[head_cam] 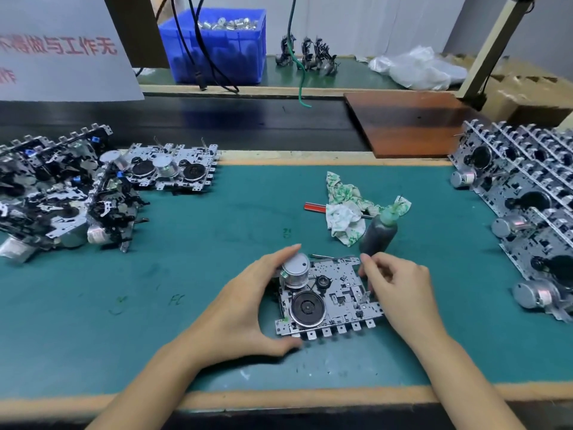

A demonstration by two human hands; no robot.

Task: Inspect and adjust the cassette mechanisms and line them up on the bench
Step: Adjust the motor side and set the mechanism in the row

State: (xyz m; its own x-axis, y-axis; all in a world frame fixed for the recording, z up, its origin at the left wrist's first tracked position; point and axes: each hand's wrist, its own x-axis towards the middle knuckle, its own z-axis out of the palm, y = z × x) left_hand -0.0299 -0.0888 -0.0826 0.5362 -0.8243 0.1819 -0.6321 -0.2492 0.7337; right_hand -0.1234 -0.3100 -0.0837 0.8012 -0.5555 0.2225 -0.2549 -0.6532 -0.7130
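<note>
Left hand [248, 308]: cups the left edge of the cassette mechanism [325, 297], fingers curled up by the silver motor can [295, 271], thumb under the near-left corner. Reads as a brace so the plate can't slide.
Mechanism in hand: flat on the green mat [186, 274] between both hands, black flywheel [307, 307] facing up, tab row toward the person.
Right hand [400, 291]: fingers curled at the plate's far-right edge, tips pinched at the metal rim; can't tell which part they're on. Looks like the adjust step.
Far left of left hand: loose pile of mechanisms [62, 193], probably not yet checked.
Beyond right hand: dark bottle [379, 232] with a green cap, stained rag [347, 209], red pen [314, 207], all within reach.
Far right of right hand: row of mechanisms [524, 200] leaning on each other, likely the finished line-up.
</note>
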